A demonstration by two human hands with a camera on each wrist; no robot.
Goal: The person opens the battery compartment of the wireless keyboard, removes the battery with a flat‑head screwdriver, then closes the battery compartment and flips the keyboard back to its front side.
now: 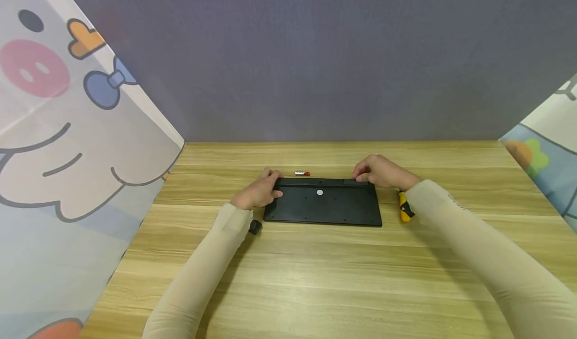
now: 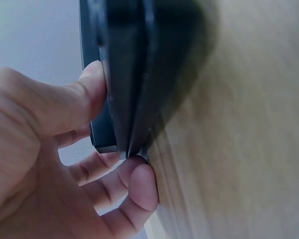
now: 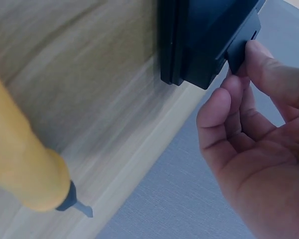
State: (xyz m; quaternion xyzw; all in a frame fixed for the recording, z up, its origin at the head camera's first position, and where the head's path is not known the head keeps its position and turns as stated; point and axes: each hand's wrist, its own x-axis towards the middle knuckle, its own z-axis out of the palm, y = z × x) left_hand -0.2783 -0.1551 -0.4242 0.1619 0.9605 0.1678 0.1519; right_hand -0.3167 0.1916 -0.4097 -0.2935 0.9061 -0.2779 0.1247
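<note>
A black keyboard point(image 1: 322, 206) lies with its underside up, its thicker raised bar along the far edge. At its left end, my left hand point(image 1: 261, 191) grips the far corner; in the left wrist view the thumb point(image 2: 94, 89) rests on the keyboard point(image 2: 127, 74) and the fingers curl round its edge. My right hand point(image 1: 380, 171) is at the far right corner. There it pinches a small black battery cover point(image 3: 241, 47) between thumb and fingertips, the cover tilted against the raised bar. A red and silver battery point(image 1: 302, 173) lies just beyond the keyboard.
A yellow-handled screwdriver point(image 3: 27, 154) with a flat metal tip lies right of the keyboard, partly behind the right sleeve point(image 1: 444, 214). A small black device point(image 1: 255, 227) shows at the left wrist. The wooden table point(image 1: 311, 279) ends at a grey panel point(image 1: 333, 78).
</note>
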